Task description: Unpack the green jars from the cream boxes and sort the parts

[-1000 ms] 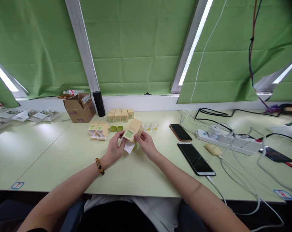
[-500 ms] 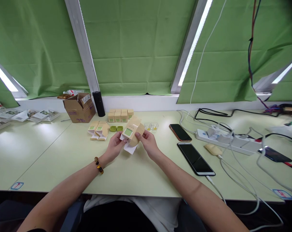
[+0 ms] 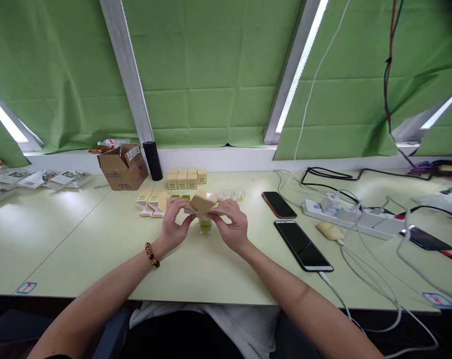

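Between both hands is a small tan cardboard box, blurred, with its flaps spread outward. My left hand pinches its left flap, and my right hand grips the right one. Directly below the box, a small clear container with green inside shows between the hands; whether it touches the box I cannot tell. Beyond my left hand stand two similar boxes with open flaps, beside small green trays that are partly hidden. Two clear containers with yellow bits sit beyond my right hand.
Several closed tan boxes form a group at the back, near a black cylinder and a larger carton. To the right lie two phones, a white power strip and tangled cables. Packaged items fill the far left.
The box has tipped so that its printed label no longer faces me. Both hands have shifted to its flaps, and the clear and green container has come into view beneath it.
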`<state>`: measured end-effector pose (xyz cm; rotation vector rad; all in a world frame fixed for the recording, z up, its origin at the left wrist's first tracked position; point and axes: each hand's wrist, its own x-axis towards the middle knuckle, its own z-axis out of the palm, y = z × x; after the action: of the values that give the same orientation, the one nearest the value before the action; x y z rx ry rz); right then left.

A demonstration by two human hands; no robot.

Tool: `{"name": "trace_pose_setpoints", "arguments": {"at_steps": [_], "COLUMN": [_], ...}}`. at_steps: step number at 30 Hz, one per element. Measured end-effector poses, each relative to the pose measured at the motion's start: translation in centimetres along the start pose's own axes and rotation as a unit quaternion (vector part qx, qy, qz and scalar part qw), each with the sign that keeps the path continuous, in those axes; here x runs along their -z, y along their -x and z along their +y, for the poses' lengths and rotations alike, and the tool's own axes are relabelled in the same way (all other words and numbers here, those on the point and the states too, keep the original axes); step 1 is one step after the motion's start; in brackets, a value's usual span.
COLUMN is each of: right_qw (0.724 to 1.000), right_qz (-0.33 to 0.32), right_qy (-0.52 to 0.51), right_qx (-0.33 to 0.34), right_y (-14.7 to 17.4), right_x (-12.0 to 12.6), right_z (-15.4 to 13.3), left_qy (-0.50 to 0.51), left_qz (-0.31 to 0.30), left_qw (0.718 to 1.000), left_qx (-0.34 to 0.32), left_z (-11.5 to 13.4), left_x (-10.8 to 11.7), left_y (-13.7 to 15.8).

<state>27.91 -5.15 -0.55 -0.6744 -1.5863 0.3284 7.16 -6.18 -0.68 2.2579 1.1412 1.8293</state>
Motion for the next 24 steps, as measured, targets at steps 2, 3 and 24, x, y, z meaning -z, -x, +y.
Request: {"name": "trace_pose_setpoints", "arguments": {"at_steps": [2, 3, 24], "right_qw": [0.993, 0.987, 0.982], "right_qz": [-0.02, -0.03, -0.01], "right_qy": [0.058, 0.075, 0.09], "right_qx": [0.102, 0.138, 0.165], "right_y": [0.3, 0.5, 0.5], "right_x": [0.2, 0.2, -0.1], "right_z": [0.0, 0.1, 1.8], "left_qy": [-0.036, -0.05, -0.146], "left_qz": [0.033, 0.051, 0.055], "left_qw": [0.997, 0.994, 0.982], "left_qx": [-0.057, -0.079, -0.104], "left_z": [0.3, 0.4, -1.4], "left_x": [0.5, 0.7, 1.3], "left_y": [-0.3, -0.4, 0.3]}}
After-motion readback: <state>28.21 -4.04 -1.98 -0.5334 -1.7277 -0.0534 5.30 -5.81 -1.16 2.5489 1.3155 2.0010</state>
